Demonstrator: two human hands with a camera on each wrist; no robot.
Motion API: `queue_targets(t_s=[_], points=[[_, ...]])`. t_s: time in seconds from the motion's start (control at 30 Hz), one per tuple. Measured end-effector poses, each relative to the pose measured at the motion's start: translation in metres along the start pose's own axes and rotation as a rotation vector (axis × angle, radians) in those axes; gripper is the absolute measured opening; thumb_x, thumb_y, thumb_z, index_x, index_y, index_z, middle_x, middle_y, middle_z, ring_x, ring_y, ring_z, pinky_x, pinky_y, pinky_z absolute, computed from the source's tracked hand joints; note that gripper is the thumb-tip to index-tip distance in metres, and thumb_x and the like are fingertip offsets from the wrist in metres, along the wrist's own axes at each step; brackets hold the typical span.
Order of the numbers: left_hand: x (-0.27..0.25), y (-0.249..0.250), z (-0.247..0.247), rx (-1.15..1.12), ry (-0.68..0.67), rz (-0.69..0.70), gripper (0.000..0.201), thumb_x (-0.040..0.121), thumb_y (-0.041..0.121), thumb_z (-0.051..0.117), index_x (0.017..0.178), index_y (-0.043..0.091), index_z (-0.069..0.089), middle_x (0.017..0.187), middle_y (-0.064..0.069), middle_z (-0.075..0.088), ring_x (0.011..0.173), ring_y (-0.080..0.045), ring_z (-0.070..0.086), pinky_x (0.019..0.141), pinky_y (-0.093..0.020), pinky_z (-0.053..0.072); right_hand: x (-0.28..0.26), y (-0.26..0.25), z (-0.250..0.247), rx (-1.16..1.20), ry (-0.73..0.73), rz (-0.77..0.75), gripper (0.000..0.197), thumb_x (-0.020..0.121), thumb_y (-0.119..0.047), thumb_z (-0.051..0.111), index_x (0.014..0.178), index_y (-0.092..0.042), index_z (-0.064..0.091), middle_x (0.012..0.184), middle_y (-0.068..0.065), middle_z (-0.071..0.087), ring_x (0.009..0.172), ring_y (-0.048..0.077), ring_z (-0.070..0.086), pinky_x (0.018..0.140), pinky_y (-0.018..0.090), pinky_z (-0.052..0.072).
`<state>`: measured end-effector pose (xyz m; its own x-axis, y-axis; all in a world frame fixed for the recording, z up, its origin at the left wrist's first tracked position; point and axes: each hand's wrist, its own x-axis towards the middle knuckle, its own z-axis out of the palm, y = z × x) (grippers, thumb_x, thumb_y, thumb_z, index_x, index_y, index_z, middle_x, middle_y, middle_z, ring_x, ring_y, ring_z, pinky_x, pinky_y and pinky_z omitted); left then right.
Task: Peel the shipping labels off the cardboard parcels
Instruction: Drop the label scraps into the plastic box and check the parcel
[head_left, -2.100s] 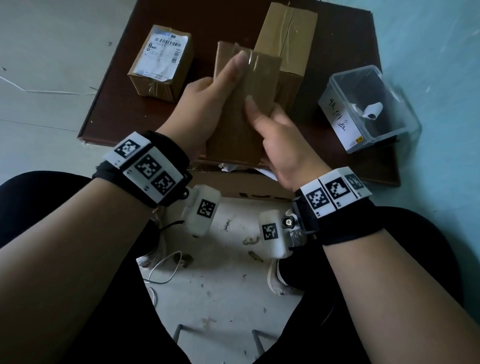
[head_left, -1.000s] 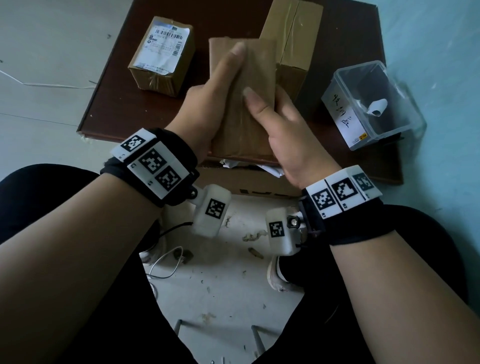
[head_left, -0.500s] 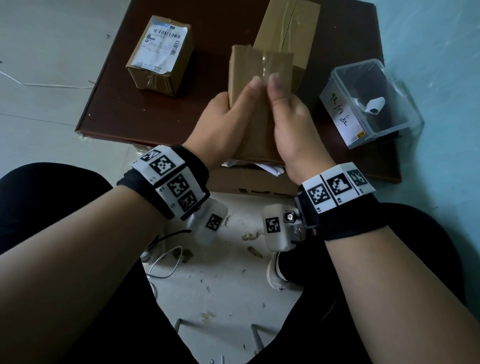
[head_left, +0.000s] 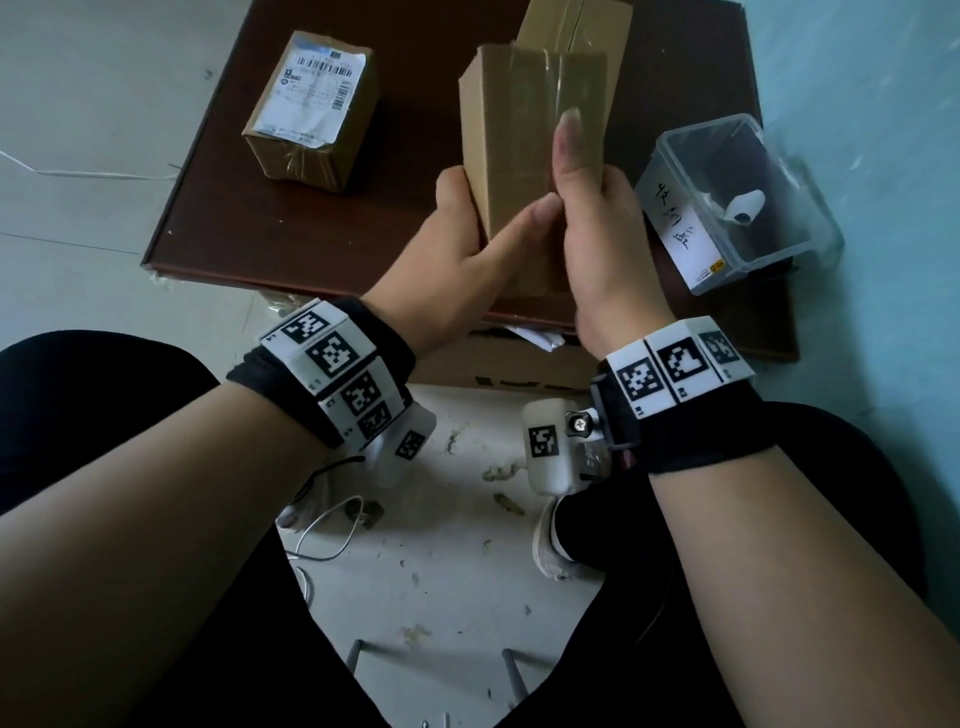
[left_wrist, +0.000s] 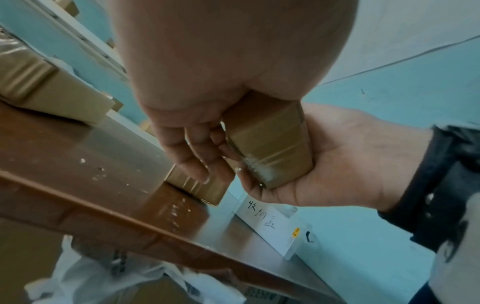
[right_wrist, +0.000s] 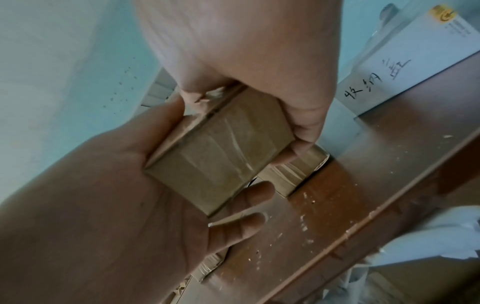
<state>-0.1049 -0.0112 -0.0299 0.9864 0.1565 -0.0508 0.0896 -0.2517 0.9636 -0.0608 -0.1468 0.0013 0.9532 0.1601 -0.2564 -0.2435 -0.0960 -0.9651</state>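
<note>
Far left on the worktop (head_left: 218, 208) sits a small cardboard parcel (head_left: 311, 111) with its white shipping label (head_left: 309, 91) on the top face, flat and unpeeled, well apart from the hands — likely waiting its turn. Next over, the left hand (head_left: 462, 260) grips the lower left side of a taped parcel (head_left: 524, 150) held upright above the worktop's near edge; thumb lies across the front face, fingers go behind, so it works as the steadying hand. The right hand (head_left: 597, 244) clasps the same parcel from its right side, thumb pointing up along the front face over the clear tape, fingers wrapped round the back. Both hands are closed on this parcel. No label shows on the faces turned to the head camera; the wrist views show the taped end and some white fuzz at an edge, maybe label residue, can't tell. My guess is the person is turning it to check the sides. Behind it lies a larger taped box (head_left: 576, 31), no label in view. Far right, a clear plastic bin (head_left: 727, 208) with a handwritten sticker holds a small rolled white scrap (head_left: 743, 205) — probably where peeled labels go.
</note>
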Motion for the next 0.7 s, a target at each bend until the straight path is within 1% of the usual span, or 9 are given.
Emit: queue_targets(t_s=[0.07, 0.1, 0.17, 0.2, 0.27, 0.33, 0.47, 0.6, 0.7], points=[[0.005, 0.001, -0.003, -0.091, 0.044, -0.073, 0.079, 0.093, 0.072, 0.057, 0.135, 0.006, 0.051, 0.117, 0.004, 0.068, 0.101, 0.005, 0.070, 0.083, -0.021, 0.059, 0.000, 0.002, 0.002, -0.014, -0.055, 0.011, 0.056, 0.109, -0.057, 0.059, 0.147, -0.015, 0.054, 0.129, 0.000, 0.076, 0.110, 0.011, 0.079, 0.094, 0.035, 0.067], [0.010, 0.000, -0.006, -0.153, 0.066, -0.146, 0.093, 0.083, 0.083, 0.054, 0.134, 0.006, 0.058, 0.120, -0.002, 0.072, 0.106, -0.004, 0.073, 0.089, -0.030, 0.062, 0.000, 0.004, 0.003, -0.016, -0.120, 0.021, 0.057, 0.110, -0.052, 0.061, 0.151, -0.014, 0.051, 0.133, 0.004, 0.075, 0.115, 0.016, 0.078, 0.098, 0.040, 0.066], [0.017, -0.003, -0.015, -0.328, 0.066, -0.279, 0.102, 0.071, 0.090, 0.051, 0.131, 0.009, 0.068, 0.122, -0.010, 0.076, 0.112, -0.021, 0.075, 0.099, -0.045, 0.060, 0.001, 0.008, 0.006, -0.024, -0.283, 0.047, 0.057, 0.111, -0.032, 0.064, 0.161, -0.012, 0.042, 0.141, 0.011, 0.071, 0.124, 0.021, 0.075, 0.106, 0.043, 0.063], [0.018, -0.004, -0.018, -0.415, 0.050, -0.301, 0.099, 0.073, 0.089, 0.050, 0.131, 0.011, 0.070, 0.124, -0.012, 0.075, 0.115, -0.025, 0.074, 0.103, -0.048, 0.058, 0.002, 0.008, 0.006, -0.036, -0.349, 0.052, 0.060, 0.111, -0.022, 0.065, 0.163, -0.012, 0.038, 0.143, 0.013, 0.069, 0.128, 0.023, 0.073, 0.108, 0.043, 0.061], [0.016, -0.002, -0.019, -0.435, 0.044, -0.283, 0.090, 0.083, 0.085, 0.044, 0.131, 0.014, 0.070, 0.125, -0.010, 0.075, 0.117, -0.024, 0.073, 0.104, -0.048, 0.057, 0.003, 0.007, 0.004, -0.072, -0.405, 0.053, 0.067, 0.107, -0.017, 0.066, 0.165, -0.012, 0.034, 0.146, 0.012, 0.067, 0.132, 0.023, 0.070, 0.112, 0.045, 0.059], [0.012, 0.001, -0.016, -0.243, 0.076, -0.228, 0.088, 0.087, 0.084, 0.040, 0.129, 0.013, 0.068, 0.119, -0.005, 0.076, 0.109, -0.014, 0.075, 0.098, -0.041, 0.061, 0.003, 0.005, 0.002, -0.070, -0.367, 0.055, 0.066, 0.106, -0.031, 0.068, 0.163, -0.015, 0.039, 0.144, 0.007, 0.069, 0.132, 0.020, 0.070, 0.114, 0.044, 0.058], [-0.002, 0.004, -0.008, 0.087, 0.124, -0.069, 0.064, 0.100, 0.067, 0.053, 0.124, 0.008, 0.055, 0.111, -0.002, 0.069, 0.097, -0.010, 0.071, 0.083, -0.036, 0.063, -0.003, 0.002, 0.004, 0.141, -0.193, 0.146, 0.051, 0.112, -0.049, 0.057, 0.149, -0.014, 0.057, 0.128, 0.004, 0.077, 0.111, 0.016, 0.079, 0.097, 0.040, 0.066], [-0.006, 0.008, -0.004, 0.070, 0.190, 0.035, 0.059, 0.102, 0.060, 0.055, 0.128, 0.007, 0.052, 0.110, 0.000, 0.069, 0.096, -0.009, 0.072, 0.077, -0.034, 0.063, -0.006, 0.004, 0.009, 0.141, -0.174, 0.109, 0.069, 0.106, -0.066, 0.053, 0.153, -0.017, 0.059, 0.136, 0.002, 0.077, 0.123, 0.019, 0.076, 0.107, 0.051, 0.062], [-0.002, 0.011, 0.000, -0.242, 0.087, -0.130, 0.074, 0.096, 0.069, 0.056, 0.134, 0.005, 0.055, 0.117, -0.006, 0.072, 0.102, -0.012, 0.075, 0.081, -0.032, 0.064, -0.004, 0.004, 0.009, 0.101, -0.158, 0.099, 0.060, 0.108, -0.061, 0.057, 0.152, -0.020, 0.058, 0.134, 0.002, 0.077, 0.118, 0.020, 0.078, 0.101, 0.052, 0.065]])
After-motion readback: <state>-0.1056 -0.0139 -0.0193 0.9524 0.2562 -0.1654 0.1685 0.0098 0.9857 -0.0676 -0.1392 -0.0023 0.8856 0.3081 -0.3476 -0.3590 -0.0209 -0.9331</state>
